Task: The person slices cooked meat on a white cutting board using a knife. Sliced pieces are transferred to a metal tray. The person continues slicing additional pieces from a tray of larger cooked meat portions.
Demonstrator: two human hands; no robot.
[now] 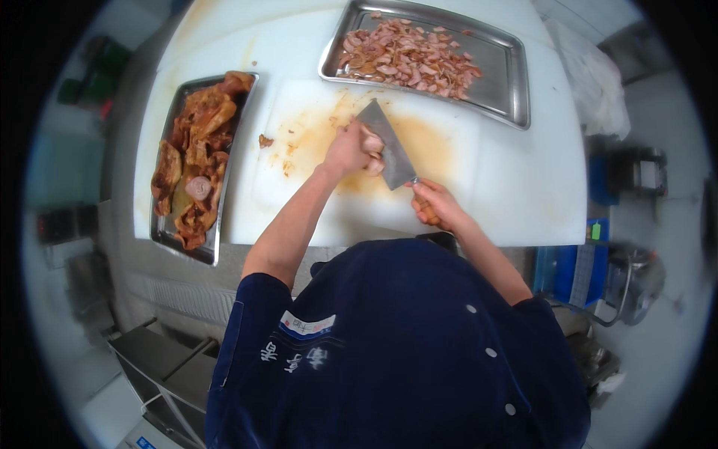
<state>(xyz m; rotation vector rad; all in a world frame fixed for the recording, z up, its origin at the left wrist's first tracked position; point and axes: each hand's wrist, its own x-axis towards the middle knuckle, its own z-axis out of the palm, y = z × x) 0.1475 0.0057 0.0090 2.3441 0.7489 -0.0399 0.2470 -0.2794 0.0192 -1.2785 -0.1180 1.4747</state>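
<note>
My right hand (436, 205) grips the wooden handle of a Chinese cleaver (387, 147). The broad blade points away from me, slanting up and left over the stained cutting board (432, 140). Beside the blade, my left hand (349, 147) is curled around cut pieces of cooked meat (372, 145), which lie between its fingers and the steel. The palm side of that hand is hidden. Small brown scraps (266, 141) and brown juice are on the board to the left of it.
A metal tray (510, 84) of sliced meat (415, 56) lies at the far side. On the left, another metal tray (216, 247) holds large browned meat pieces (202, 123) and overhangs the near table edge. A clear plastic bag (594, 84) hangs by the right edge.
</note>
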